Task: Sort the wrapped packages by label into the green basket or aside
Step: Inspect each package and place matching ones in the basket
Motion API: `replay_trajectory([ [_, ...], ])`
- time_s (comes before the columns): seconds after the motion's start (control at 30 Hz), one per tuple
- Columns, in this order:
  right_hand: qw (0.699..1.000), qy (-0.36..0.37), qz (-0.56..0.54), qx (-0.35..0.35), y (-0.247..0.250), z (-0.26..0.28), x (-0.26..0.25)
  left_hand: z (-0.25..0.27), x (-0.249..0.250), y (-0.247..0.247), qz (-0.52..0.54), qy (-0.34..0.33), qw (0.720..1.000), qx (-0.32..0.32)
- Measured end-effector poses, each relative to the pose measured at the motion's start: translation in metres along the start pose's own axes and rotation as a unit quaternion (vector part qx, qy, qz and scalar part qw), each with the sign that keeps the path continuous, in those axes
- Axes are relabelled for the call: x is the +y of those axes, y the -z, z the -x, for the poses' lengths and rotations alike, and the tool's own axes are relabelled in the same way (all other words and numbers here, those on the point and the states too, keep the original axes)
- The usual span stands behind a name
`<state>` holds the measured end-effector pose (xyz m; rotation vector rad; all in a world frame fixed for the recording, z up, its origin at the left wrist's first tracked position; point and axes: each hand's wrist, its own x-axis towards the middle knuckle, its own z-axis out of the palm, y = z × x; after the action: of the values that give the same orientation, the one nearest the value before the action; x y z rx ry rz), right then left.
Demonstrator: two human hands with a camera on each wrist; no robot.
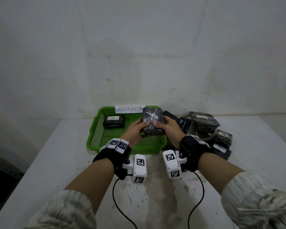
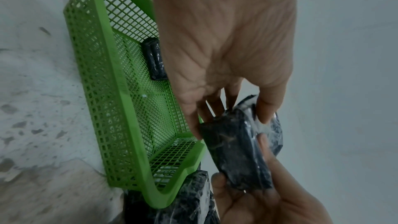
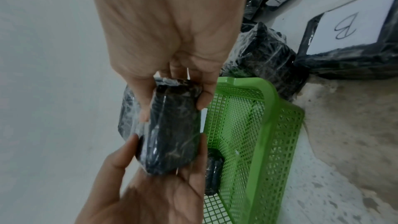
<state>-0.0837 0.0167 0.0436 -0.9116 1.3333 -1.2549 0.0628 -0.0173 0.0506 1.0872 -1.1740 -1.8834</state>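
Note:
I hold one black plastic-wrapped package (image 1: 153, 121) with both hands above the right part of the green basket (image 1: 96, 129). My left hand (image 1: 139, 128) grips its left end, thumb on top and fingers underneath. My right hand (image 1: 163, 126) grips the right end the same way. No label shows on the face turned up. In the left wrist view the package (image 2: 237, 146) sits between my left fingers (image 2: 264, 108) and my right palm. The right wrist view shows the package (image 3: 172, 134) beside the basket rim (image 3: 269, 125). Inside the basket lies another package (image 1: 114, 121) labelled A.
A paper sign reading ABNORMAL (image 1: 130, 109) stands on the basket's far rim. A pile of several black wrapped packages (image 1: 205, 123) lies right of the basket, one labelled B (image 3: 349, 28), another A (image 3: 282, 0). The white table (image 1: 56, 154) meets a wall behind.

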Motion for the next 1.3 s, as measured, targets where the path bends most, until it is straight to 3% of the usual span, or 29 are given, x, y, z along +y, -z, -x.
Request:
replay_trajectory([
  [0.23,0.999,-0.025,-0.018,-0.027,0.003,0.0,0.004,0.001,0.0,0.0,0.008,-0.013,1.0,0.005],
  [0.37,0.999,0.007,0.035,-0.023,0.003,0.002,0.001,0.001,-0.001,-0.004,0.003,-0.002,1.0,0.011],
  [0.47,0.995,0.043,0.078,-0.046,-0.001,0.005,0.0,-0.003,-0.003,-0.008,-0.035,-0.023,0.996,0.078],
  [0.57,0.998,0.019,0.039,-0.043,-0.002,0.005,0.002,-0.006,-0.004,-0.004,-0.004,-0.045,0.991,0.129],
  [0.77,0.998,-0.013,0.039,-0.038,-0.007,0.002,-0.003,0.0,-0.008,-0.002,0.023,-0.018,0.998,0.059],
  [0.97,1.0,0.014,0.006,0.014,-0.02,0.002,-0.003,0.005,-0.004,-0.006,0.011,-0.026,0.998,0.05],
  [1.13,0.99,0.079,0.114,0.029,-0.022,0.001,-0.001,0.012,0.003,-0.011,-0.04,-0.008,0.999,0.031],
  [1.3,0.996,0.03,0.081,0.009,-0.021,0.001,-0.002,0.009,0.001,-0.012,-0.058,-0.013,0.997,0.049],
])
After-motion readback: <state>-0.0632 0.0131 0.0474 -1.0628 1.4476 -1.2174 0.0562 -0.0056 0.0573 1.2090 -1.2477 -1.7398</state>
